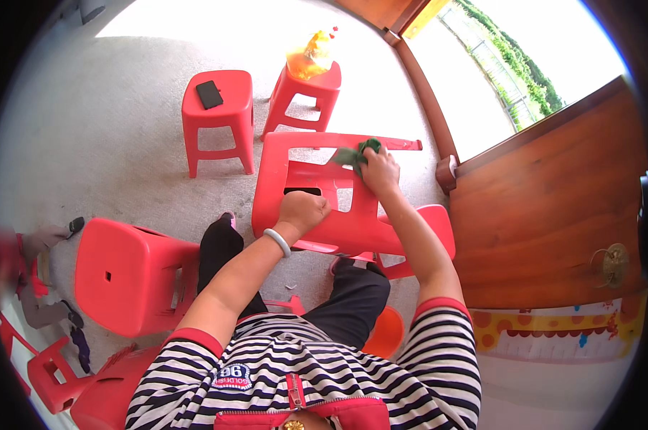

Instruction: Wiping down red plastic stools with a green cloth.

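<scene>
A red plastic stool (270, 177) lies tipped on its side in front of me, its legs pointing right. My left hand (302, 209), with a pale bangle at the wrist, is closed on a bar of this stool's frame; its fingertips are partly hidden. In my right hand (380, 169) a crumpled green cloth (351, 157) is pressed against the leg and crossbar on the stool's far side. One end of the cloth hangs loose to the left and looks blurred.
Beyond stand two red stools, one bearing a dark phone-like object (209, 94), the other a glossy orange-yellow item (310, 59). Another stool (119, 274) is at my left; an orange bucket-like container (386, 333) sits by my leg. A wooden door (550, 215) borders the right. Another person (12, 263) is far left.
</scene>
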Tool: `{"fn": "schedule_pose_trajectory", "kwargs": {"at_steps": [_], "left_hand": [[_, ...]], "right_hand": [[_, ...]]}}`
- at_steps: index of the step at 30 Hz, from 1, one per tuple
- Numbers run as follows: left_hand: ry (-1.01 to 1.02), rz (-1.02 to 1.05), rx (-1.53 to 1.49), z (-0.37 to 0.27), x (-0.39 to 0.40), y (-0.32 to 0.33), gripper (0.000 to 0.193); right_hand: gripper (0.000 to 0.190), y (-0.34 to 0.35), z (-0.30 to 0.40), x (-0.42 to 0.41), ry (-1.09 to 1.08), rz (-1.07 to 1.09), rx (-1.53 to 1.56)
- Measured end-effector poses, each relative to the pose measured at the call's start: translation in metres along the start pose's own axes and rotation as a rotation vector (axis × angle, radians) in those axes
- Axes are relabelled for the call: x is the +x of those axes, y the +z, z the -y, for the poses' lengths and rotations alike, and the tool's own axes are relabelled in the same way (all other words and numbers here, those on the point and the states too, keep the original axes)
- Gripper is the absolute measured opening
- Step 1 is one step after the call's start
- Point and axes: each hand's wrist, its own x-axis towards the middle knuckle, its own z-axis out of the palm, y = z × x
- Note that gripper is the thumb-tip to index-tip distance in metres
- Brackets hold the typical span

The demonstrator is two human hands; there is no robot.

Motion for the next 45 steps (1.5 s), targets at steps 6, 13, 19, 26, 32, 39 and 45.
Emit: {"fn": "schedule_pose_trajectory", "kwargs": {"at_steps": [6,13,19,26,32,39,45], "left_hand": [[0.001,-0.013,0.04,-0.003,0.002,0.002,0.038],[-0.056,-0.017,0.054,-0.001,0.004,0.004,0.038],[-0.046,0.011,0.038,-0.003,0.0,0.002,0.039],[0.0,0.01,0.054,-0.002,0.004,0.003,0.04],[-0.031,0.012,0.036,-0.009,0.005,0.004,0.039],[-0.046,-0.009,0.052,-0.001,0.001,0.009,0.041],[-0.018,0.004,0.046,-0.003,0.009,0.005,0.042]], "right_hand": [[0.027,0.013,-0.003,0.072,0.272,-0.014,-0.087],[0.028,-0.005,0.004,0.013,0.13,0.025,-0.033],[0.03,-0.038,-0.001,-0.064,-0.119,0.147,0.083],[0.029,-0.017,-0.008,-0.019,-0.002,0.083,0.089],[0.029,0.002,-0.017,0.059,0.237,-0.008,0.001],[0.034,-0.008,-0.017,0.018,0.101,0.086,0.049],[0.034,-0.01,-0.022,0.007,0.023,0.099,0.047]]}}
